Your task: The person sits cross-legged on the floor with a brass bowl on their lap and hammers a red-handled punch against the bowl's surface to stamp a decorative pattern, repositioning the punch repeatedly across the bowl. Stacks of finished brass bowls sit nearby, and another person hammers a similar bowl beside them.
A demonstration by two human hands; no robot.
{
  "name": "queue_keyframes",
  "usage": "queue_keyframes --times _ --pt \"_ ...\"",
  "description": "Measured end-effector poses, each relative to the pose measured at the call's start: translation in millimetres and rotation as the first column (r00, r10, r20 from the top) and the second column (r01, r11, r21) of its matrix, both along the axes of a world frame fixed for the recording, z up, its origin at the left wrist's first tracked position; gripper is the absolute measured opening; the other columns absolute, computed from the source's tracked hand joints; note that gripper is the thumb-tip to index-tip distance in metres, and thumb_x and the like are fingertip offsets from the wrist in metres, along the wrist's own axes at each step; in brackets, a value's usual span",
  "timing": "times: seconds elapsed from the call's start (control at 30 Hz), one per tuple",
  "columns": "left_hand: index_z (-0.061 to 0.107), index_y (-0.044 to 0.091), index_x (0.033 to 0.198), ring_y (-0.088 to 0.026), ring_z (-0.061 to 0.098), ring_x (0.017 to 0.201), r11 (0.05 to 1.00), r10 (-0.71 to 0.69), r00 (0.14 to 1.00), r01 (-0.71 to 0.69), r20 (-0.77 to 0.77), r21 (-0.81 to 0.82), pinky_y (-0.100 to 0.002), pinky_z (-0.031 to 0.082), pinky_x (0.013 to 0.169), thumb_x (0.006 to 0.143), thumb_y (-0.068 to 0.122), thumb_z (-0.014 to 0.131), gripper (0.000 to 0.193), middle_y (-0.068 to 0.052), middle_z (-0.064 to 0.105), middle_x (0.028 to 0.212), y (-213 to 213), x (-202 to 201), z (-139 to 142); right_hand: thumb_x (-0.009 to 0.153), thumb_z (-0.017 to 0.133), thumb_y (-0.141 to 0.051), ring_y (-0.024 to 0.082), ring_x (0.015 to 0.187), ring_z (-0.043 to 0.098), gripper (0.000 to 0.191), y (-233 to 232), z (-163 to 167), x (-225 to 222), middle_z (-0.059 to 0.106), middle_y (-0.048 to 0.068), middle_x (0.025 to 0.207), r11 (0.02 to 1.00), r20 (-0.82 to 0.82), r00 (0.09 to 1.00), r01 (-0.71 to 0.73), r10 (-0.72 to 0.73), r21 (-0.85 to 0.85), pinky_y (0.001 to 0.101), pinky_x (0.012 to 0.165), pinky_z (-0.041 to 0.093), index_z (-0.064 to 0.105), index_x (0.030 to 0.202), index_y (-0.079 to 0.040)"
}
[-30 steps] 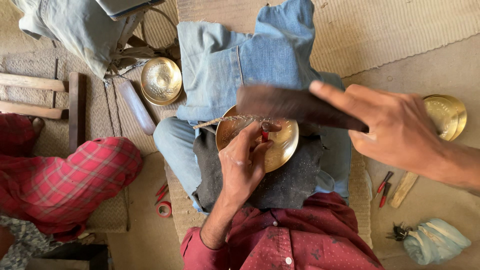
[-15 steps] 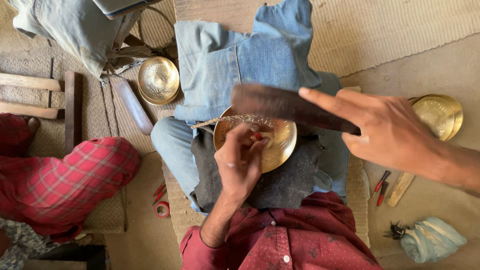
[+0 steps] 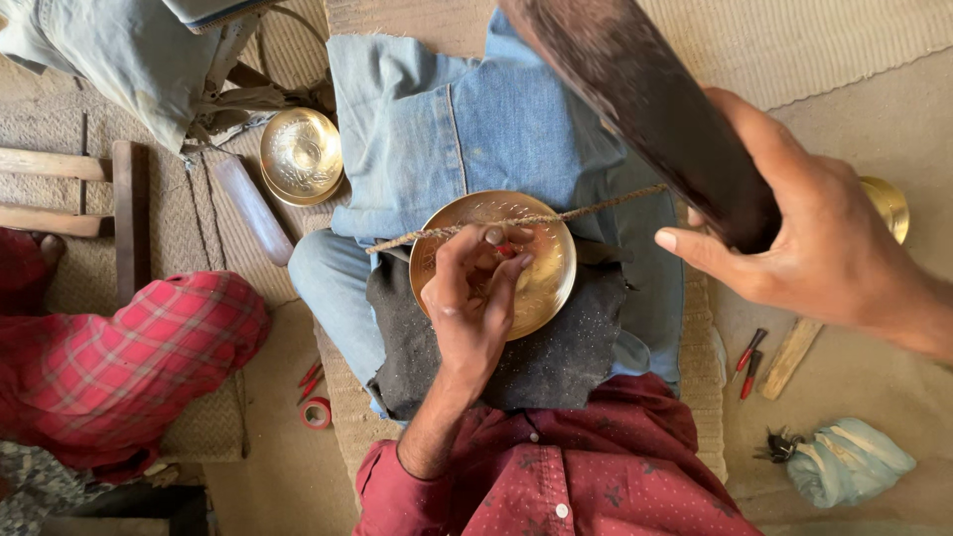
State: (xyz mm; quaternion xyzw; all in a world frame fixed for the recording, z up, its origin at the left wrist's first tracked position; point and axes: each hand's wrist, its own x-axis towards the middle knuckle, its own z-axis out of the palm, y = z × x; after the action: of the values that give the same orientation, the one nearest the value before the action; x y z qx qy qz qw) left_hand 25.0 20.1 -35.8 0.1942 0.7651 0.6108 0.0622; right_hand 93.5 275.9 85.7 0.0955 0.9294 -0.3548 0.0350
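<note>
A round brass plate, shiny and dotted with punch marks, is rested on a dark felt-like cloth over the denim lap. A small punch tool is pinched upright on it by the left hand. A dark wooden mallet is gripped, raised, by the right hand. A twisted cord is stretched across the plate. A red tape roll is seen on the floor.

A woven floor mat is spread; left of it, a brass bowl and wooden stick are laid.
</note>
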Motion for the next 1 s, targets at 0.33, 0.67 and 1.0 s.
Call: queue_keyframes --times 0.33,0.67,1.0 --pt "0.048 0.003 0.132 -0.015 0.078 0.094 0.99 -0.112 0.993 0.115 -0.033 0.078 -0.023 0.062 0.073 0.098 -0.009 0.071 0.043 -0.013 0.077 0.116 4 -4 14 0.072 0.089 -0.008 0.024 0.072 0.067 0.085 5 17 -14 0.069 0.007 0.093 0.867 -0.237 0.905 -0.221 0.353 0.446 0.0373 0.061 0.055 0.054 0.149 -0.019" --pt "0.051 0.001 0.129 -0.016 0.079 0.092 0.998 -0.067 0.993 0.067 -0.097 0.006 -0.025 0.062 0.072 0.095 -0.006 0.075 0.043 -0.012 0.078 0.109 3 -3 6 0.068 0.08 -0.002 0.021 0.062 0.062 0.093 0 17 -15 0.068 0.003 0.091 0.882 -0.074 0.951 -0.246 0.299 0.402 0.0365 0.055 0.054 0.05 0.152 -0.026" --pt "0.054 0.001 0.125 -0.017 0.08 0.091 0.998 -0.068 0.996 0.067 -0.064 -0.018 -0.024 0.062 0.067 0.096 -0.004 0.076 0.037 -0.013 0.078 0.109 3 -3 7 0.072 0.079 -0.004 0.02 0.068 0.066 0.093 4 11 -10 0.066 -0.001 0.086 0.602 0.092 0.905 -0.35 0.416 0.717 0.0355 0.052 0.054 0.048 0.152 -0.039"
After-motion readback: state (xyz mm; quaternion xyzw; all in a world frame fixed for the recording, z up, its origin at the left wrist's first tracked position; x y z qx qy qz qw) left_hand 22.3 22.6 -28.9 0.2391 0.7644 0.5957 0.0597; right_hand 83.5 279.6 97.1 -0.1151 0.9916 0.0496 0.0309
